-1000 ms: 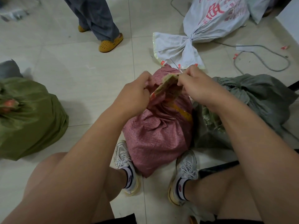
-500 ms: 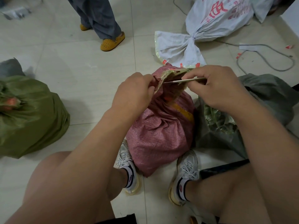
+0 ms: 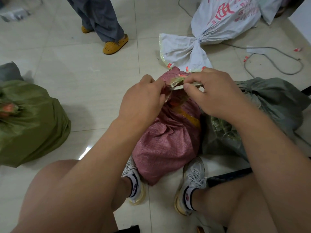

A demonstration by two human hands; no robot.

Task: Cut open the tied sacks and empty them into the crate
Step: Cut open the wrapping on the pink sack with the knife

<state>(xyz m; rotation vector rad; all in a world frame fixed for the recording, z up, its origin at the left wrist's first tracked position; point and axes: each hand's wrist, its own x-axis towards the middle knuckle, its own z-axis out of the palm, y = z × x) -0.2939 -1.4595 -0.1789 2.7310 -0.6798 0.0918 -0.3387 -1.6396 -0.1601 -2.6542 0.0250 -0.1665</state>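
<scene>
Head view: the pink sack (image 3: 166,140) stands at the centre of the frame between the person's two shoes, its taped neck (image 3: 176,81) raised between the hands. The left hand (image 3: 143,100) pinches the neck from the left side. The right hand (image 3: 213,95) grips a thin metal blade (image 3: 183,86), thumb and forefinger curled round it. A second ago the blade barely showed above the neck; now it lies level across the tape with its tip toward the left hand. I judge the cut has begun but the neck is not yet open, so nothing can be emptied.

Counted: four sacks in full sight. These are the pink one, a green sack (image 3: 32,123) at the left edge, a white sack (image 3: 223,22) with red print tied at the upper right, and a grey-green sack (image 3: 269,105) lying slack at the right. A grey bundle at the left edge may be a fifth. One blade. A grey cable (image 3: 276,54) loops at the upper right. A bystander's legs (image 3: 99,15) stand at the top. No crate is in sight.
</scene>
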